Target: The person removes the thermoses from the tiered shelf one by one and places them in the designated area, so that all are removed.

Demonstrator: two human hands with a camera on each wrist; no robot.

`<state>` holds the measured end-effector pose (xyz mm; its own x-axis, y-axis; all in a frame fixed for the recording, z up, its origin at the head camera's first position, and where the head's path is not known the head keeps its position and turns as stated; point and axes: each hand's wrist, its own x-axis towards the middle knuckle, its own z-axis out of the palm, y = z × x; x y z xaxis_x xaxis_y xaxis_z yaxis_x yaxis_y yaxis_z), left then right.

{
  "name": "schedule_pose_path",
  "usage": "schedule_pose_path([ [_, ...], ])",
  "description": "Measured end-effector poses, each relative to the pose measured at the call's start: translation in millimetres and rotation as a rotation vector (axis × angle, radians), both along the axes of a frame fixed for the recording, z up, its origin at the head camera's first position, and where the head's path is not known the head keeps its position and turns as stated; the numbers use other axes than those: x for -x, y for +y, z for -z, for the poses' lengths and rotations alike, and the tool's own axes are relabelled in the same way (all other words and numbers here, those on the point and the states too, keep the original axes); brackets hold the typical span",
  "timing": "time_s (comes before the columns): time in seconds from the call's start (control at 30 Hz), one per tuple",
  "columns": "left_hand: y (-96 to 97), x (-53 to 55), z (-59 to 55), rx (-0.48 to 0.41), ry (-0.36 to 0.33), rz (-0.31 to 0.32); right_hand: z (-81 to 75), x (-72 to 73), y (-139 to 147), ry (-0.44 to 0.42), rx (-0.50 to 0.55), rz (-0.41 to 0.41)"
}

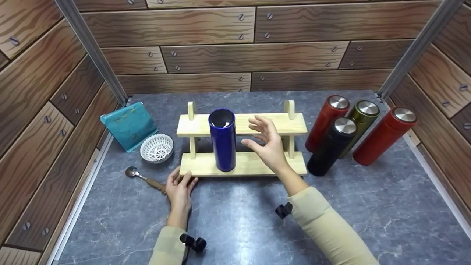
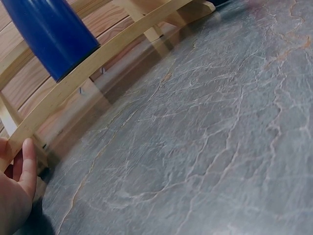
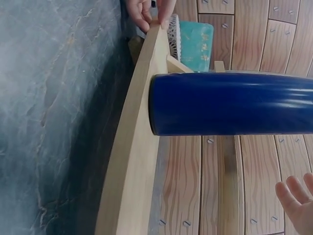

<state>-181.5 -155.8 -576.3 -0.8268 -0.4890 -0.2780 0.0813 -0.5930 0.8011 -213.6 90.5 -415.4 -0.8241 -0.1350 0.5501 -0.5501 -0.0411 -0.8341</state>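
A two-tier wooden rack [image 1: 265, 162] stands on the grey marbled table. On its lower shelf, left of centre, a blue thermos bottle [image 1: 223, 147] stands upright, its dark top facing up. My left hand [image 1: 179, 193] grips the front left corner of the lower shelf; the right wrist view shows its thumb and fingers [image 3: 166, 7] on either side of the board. To the right of the bottle hovers my right hand [image 1: 268, 147], fingers spread and slightly bent, touching nothing. In the left wrist view the bottle's base [image 2: 63, 54] rests near the shelf's front edge.
Right of the rack stand two red bottles [image 1: 384, 136], a black one [image 1: 327, 152] and a green one [image 1: 358, 123], with silver tops. At left are a teal pouch [image 1: 130, 125], a white openwork basket [image 1: 157, 138] and a wooden-handled spoon [image 1: 145, 179]. Wood-patterned walls enclose the table.
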Motion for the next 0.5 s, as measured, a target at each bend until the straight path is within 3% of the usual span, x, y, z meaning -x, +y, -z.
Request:
schedule_pose_path([
  [0.5,1.0,0.2,-0.1,0.015,0.012,-0.007,-5.4,5.6,-27.3,-0.068,-0.067,-0.102],
])
